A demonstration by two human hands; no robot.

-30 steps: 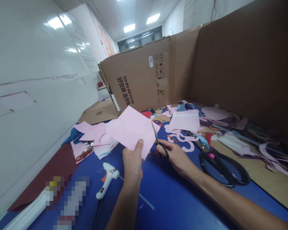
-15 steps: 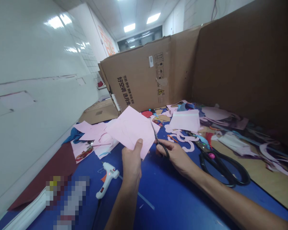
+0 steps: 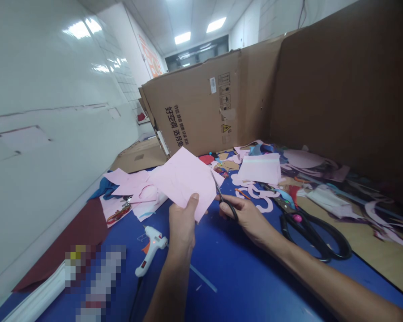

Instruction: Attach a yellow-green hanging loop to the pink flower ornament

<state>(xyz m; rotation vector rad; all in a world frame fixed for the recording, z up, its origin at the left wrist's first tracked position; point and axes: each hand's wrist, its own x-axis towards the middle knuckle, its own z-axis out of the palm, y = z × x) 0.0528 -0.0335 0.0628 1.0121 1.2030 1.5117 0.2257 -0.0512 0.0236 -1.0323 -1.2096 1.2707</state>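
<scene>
A pink sheet (image 3: 184, 176) with faint drawn lines is pinched by my left hand (image 3: 184, 221) at its near edge, thumb on top. My right hand (image 3: 240, 214) grips small black-handled scissors (image 3: 229, 207), fingers in the loops. The blades lie along the sheet's right side, and a narrow pink strip shows just beyond them. Whether the blades are closed is hard to make out. A white hot glue gun (image 3: 151, 250) with a small orange light lies left of my left forearm. Large black-handled scissors (image 3: 315, 237) rest to the right of my right hand.
Pink sheets and offcuts (image 3: 134, 188) lie on the left of the blue table (image 3: 228, 286). More pink rings (image 3: 257, 192) and a pale stack (image 3: 260, 167) are at the right. Tall cardboard (image 3: 198, 107) stands behind. A dark red sheet (image 3: 67, 248) lies left.
My left hand and the near part of the pink sheet have shifted slightly left. The scissors stay at the sheet's right side, and the whole view has moved a little.
</scene>
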